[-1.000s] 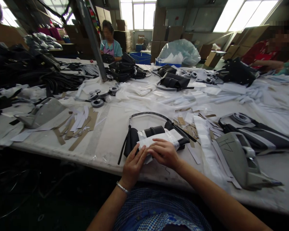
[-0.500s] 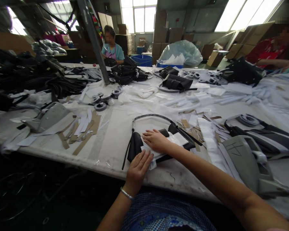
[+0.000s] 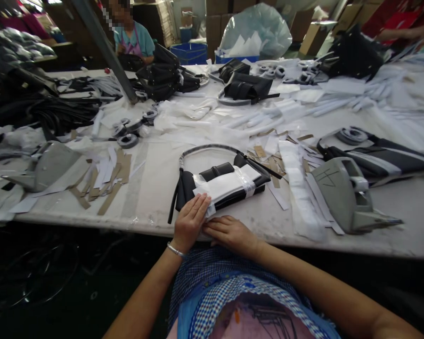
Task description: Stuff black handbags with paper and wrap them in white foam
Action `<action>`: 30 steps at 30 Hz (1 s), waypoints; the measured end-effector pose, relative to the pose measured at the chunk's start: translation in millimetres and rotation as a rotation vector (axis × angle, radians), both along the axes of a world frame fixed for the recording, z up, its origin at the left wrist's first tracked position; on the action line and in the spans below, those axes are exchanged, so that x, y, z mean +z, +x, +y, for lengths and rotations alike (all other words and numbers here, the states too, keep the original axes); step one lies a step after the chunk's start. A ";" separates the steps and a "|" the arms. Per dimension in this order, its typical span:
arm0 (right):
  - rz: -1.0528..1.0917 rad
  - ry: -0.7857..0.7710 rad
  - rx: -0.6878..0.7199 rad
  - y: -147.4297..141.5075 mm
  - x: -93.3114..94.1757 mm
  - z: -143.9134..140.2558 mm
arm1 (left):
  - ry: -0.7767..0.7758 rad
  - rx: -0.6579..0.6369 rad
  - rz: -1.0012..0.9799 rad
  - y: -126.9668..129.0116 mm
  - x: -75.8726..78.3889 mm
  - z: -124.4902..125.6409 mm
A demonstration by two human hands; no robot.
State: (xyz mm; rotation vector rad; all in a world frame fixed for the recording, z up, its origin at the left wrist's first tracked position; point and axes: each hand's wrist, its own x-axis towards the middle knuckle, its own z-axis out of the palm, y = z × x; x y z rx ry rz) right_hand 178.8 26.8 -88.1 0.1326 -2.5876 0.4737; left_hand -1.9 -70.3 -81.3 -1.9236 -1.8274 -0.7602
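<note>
A black handbag (image 3: 189, 184) lies on the table in front of me, its wrapped handle (image 3: 212, 148) arching away. White paper (image 3: 229, 182) covers its front, with clear tape (image 3: 245, 180) across the right end. My left hand (image 3: 191, 219) rests with straight fingers on the paper and plastic at the bag's lower left corner; its thumb is hidden. Just below the bag, by the table edge, my right hand (image 3: 233, 235) lies with outstretched fingers, their tips close to my left hand. Whether those tips touch the paper's edge I cannot tell.
Grey tape dispensers (image 3: 339, 188) stand right and left. Paper and cardboard strips (image 3: 108, 176) lie left of the bag, and a white plastic stack (image 3: 297, 188) to its right. Another wrapped black bag (image 3: 381, 157) is farther right. Two people work across the table.
My right hand has moved off the bag's front, down towards the table edge beside my left hand, uncovering the white paper. My left hand stays at the corner. The view has tilted down.
</note>
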 end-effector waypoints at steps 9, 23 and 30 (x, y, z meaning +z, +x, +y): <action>0.030 -0.032 -0.174 -22.0 -5.4 -17.7 | 0.000 -0.009 0.079 -4.6 3.9 2.0; 0.166 -0.139 -0.074 35.9 -5.4 -19.3 | 0.007 -0.007 0.073 -2.5 1.3 1.9; 0.112 -0.294 -0.041 20.2 9.1 -9.3 | 0.009 -0.012 0.078 -0.5 2.5 2.1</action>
